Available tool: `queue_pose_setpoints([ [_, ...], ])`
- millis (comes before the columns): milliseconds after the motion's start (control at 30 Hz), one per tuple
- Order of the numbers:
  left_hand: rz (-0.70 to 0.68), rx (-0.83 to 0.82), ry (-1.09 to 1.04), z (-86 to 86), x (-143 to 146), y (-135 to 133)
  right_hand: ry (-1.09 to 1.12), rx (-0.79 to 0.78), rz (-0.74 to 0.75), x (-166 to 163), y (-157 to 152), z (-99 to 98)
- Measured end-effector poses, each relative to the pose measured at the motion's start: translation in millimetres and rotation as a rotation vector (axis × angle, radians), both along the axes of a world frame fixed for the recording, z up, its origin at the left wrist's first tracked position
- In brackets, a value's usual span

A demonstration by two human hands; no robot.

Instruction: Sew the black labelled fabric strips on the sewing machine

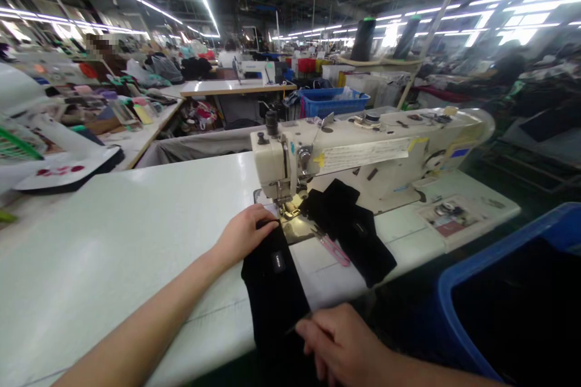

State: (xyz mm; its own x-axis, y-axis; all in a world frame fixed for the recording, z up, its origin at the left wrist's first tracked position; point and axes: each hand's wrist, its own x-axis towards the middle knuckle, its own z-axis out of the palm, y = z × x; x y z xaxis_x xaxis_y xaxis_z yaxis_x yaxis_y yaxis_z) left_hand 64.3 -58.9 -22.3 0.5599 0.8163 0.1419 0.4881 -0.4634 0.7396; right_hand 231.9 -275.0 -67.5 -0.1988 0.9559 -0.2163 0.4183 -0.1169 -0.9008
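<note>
A long black fabric piece [272, 290] with a small dark label [278, 261] lies over the table's front edge, its lower end hanging down. My left hand [247, 231] is closed on its top end, thumb against fingers, just left of the sewing machine's presser foot [290, 210]. By the fabric's right edge, near the table front, my right hand [347, 338] is closed around a thin pointed tool [291, 329], mostly hidden by the fingers. Pink-handled scissors [334, 250] rest right of the needle area, against more black fabric pieces [351, 227].
The white sewing machine [363, 157] spans the table's [136, 242] back right. A blue bin [463, 326] of dark material stands at the lower right. Behind are a blue basket [333, 103], large dark thread cones [363, 41] and another white machine [59, 139] at the left.
</note>
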Motion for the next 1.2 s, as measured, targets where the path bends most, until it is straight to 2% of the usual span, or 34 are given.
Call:
queue_pose_setpoints([
  [67,-0.004,0.174,0.043,-2.6,-4.5,-3.5,-0.235,0.476,-0.002,13.7,2.2,8.0],
  [133,-0.054,0.403,0.127,-4.9,-9.1,-10.1,-0.422,0.831,0.053,26.6,8.4,16.7],
  [167,-0.097,0.498,0.178,-6.1,-11.1,-14.1,-0.480,0.937,0.106,31.6,12.6,19.9],
  [233,-0.178,0.598,0.256,-8.2,-13.9,-21.9,-0.527,1.044,0.213,38.0,21.3,22.5],
  [333,-0.227,0.630,0.271,-10.5,-14.8,-26.8,-0.520,1.117,0.295,41.4,30.9,17.9],
  [433,-0.271,0.624,0.230,-11.2,-13.1,-21.2,-0.498,1.153,0.311,42.8,35.6,12.4],
  [700,-0.336,0.671,0.171,-14.1,-7.0,-1.0,-0.500,1.155,0.294,43.0,40.2,13.5],
  [1200,-0.336,0.679,0.146,-17.8,-5.9,6.1,-0.523,1.159,0.225,38.2,40.2,14.9],
])
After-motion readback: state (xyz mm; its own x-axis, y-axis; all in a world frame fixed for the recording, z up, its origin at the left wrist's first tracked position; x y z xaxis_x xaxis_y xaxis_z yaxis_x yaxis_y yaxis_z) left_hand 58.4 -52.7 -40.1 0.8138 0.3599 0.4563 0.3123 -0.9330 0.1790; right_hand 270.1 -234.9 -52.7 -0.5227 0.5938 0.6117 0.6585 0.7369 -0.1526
